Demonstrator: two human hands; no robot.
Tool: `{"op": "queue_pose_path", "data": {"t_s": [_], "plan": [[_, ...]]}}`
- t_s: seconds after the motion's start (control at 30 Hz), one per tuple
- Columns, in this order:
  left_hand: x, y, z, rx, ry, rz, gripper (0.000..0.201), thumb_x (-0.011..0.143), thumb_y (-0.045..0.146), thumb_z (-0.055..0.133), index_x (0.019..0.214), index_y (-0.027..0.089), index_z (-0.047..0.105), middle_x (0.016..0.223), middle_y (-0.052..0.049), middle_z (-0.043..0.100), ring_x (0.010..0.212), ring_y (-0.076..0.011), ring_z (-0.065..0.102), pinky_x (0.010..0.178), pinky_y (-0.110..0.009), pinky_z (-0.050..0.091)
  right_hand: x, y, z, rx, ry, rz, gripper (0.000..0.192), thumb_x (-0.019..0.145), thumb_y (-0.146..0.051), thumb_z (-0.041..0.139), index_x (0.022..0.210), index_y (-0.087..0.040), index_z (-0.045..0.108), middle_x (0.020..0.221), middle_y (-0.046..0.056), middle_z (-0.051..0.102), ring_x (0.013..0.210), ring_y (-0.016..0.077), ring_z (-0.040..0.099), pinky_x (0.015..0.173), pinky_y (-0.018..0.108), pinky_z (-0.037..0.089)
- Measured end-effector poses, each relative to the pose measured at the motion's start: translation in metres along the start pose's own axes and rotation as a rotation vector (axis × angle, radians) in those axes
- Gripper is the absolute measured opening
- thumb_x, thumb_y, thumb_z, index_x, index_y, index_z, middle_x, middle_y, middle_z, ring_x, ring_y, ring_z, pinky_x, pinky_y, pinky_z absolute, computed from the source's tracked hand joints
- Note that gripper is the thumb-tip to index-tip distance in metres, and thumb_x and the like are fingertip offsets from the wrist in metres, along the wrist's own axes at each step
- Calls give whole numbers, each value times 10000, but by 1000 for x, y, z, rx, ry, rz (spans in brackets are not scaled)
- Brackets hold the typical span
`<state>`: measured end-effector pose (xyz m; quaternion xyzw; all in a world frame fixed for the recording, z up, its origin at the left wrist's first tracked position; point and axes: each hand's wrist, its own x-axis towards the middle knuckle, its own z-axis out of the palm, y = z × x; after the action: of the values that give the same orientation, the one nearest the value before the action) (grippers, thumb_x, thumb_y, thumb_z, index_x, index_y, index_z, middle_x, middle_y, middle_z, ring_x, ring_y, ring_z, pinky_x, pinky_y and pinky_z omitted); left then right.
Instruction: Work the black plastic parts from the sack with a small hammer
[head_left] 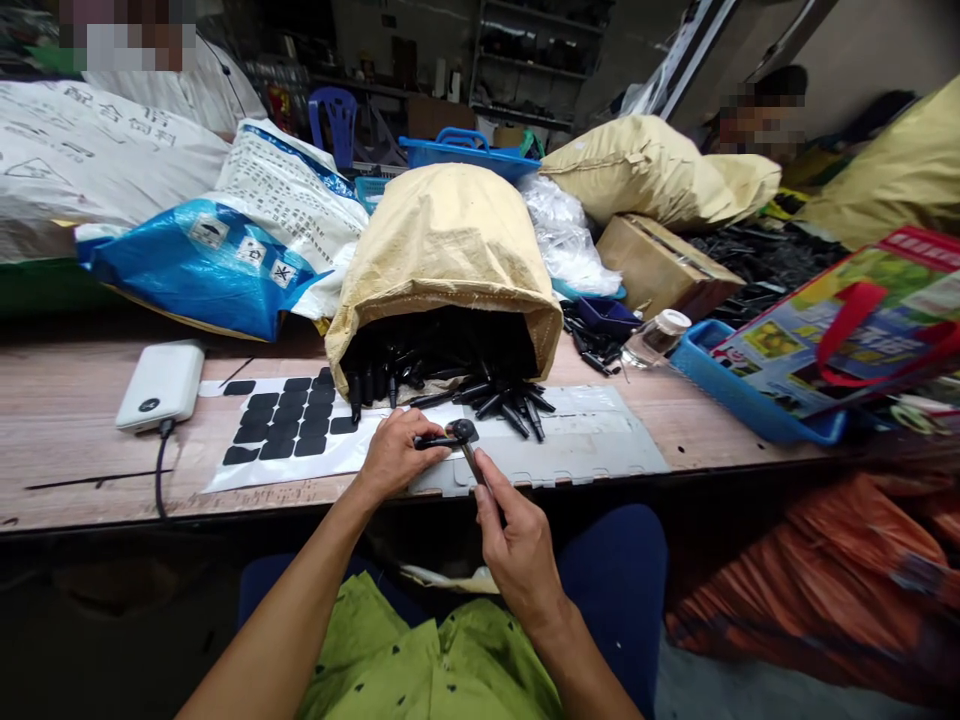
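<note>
Behind hands — tan sack (pixel 444 250) (spilling black parts (pixel 495 398)).

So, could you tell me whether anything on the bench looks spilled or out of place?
Yes: the tan woven sack lies on its side, and small black plastic parts have spilled from its mouth onto the wooden bench. Nothing looks damaged.
</note>
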<state>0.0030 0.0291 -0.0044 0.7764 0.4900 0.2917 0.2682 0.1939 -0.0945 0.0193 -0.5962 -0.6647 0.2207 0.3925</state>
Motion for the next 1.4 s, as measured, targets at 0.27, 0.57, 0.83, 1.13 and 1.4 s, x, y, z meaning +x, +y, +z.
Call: {"op": "queue_pose_path", "data": {"t_s": [0.27,0.57,0.83,1.13,1.4], "plan": [[0,-1,3,3,34,1,153,808,332,772,949,279,801,869,-13,678,906,-212,572,822,-341,430,-3,7,2,-109,6,-10,478,1032,-238,460,1501,-306,523,1389,15,661,1213,187,678,1056,286,529],[0,1,3,32,28,-12,164,791,325,786,947,275,796,864,-13,680,917,-218,579,836,-348,433,-4,16,-6,-76,14,78,447,1041,-313,454,1474,-291,559,1384,19,665,1198,186,684,1011,277,550],[-1,3,3,44,42,-18,159,802,357,784,924,255,783,845,-14,677,891,-220,574,818,-346,425,-1,36,-22,-242,51,271,468,1033,-407,432,1466,-306,578,987,39,794,767,182,742,676,233,549],[-15,23,-9,-184,40,55,271,973,434,587,1020,202,717,934,-33,699,875,-191,584,812,-315,429,0,45,-16,-5,46,407,562,1027,-490,414,1536,-264,485,612,-46,664,424,107,588,512,196,502],[-79,52,12,-173,-610,-16,208,924,436,636,973,262,738,805,17,725,728,-160,641,647,-244,406,0,51,-19,9,1,408,560,1038,-502,397,1550,-282,457,558,-66,620,400,103,565,479,188,475]]}}
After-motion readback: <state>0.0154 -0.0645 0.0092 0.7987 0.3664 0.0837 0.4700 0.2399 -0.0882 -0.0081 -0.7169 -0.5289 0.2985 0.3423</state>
